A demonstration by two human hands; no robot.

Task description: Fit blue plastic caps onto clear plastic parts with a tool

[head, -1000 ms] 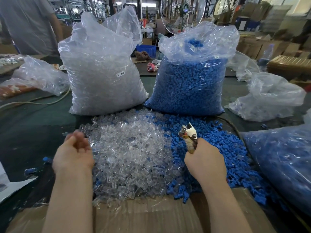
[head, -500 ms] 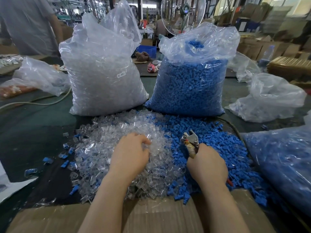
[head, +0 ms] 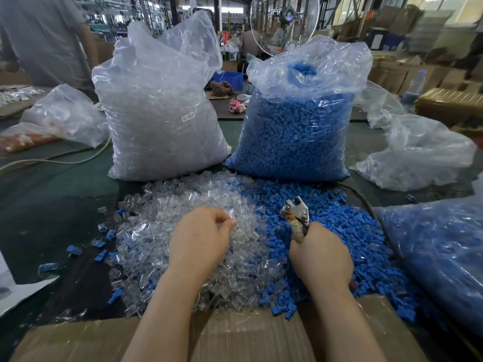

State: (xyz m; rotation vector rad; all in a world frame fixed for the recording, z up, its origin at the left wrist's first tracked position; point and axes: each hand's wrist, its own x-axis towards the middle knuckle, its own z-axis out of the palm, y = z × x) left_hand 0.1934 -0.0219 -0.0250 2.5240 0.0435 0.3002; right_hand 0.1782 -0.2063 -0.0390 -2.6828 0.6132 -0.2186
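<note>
My left hand (head: pixel 201 239) rests on the heap of clear plastic parts (head: pixel 188 231), its fingers curled in and pinching at one clear piece near the fingertips, though I cannot tell for sure that it is lifted free. My right hand (head: pixel 320 257) is closed around the handles of the tool (head: pixel 295 212), whose metal head points up and away from me over the heap of blue caps (head: pixel 339 231). The two heaps touch in the middle of a dark green table (head: pixel 52 199), with stray blue and clear pieces scattered to the left. A flattened cardboard sheet (head: pixel 235 338) lies under my forearms at the near edge. Behind the heaps stand two tall plastic sacks side by side: the clear-parts sack (head: pixel 162 121) on the left, the blue-caps sack (head: pixel 295 131) on the right. More bags lie at both sides. Beyond is a workshop with a standing fan (head: pixel 285 22), stacked cartons (head: pixel 428 74) on the right, and a person in a grey shirt (head: pixel 44 35) at far left.
</note>
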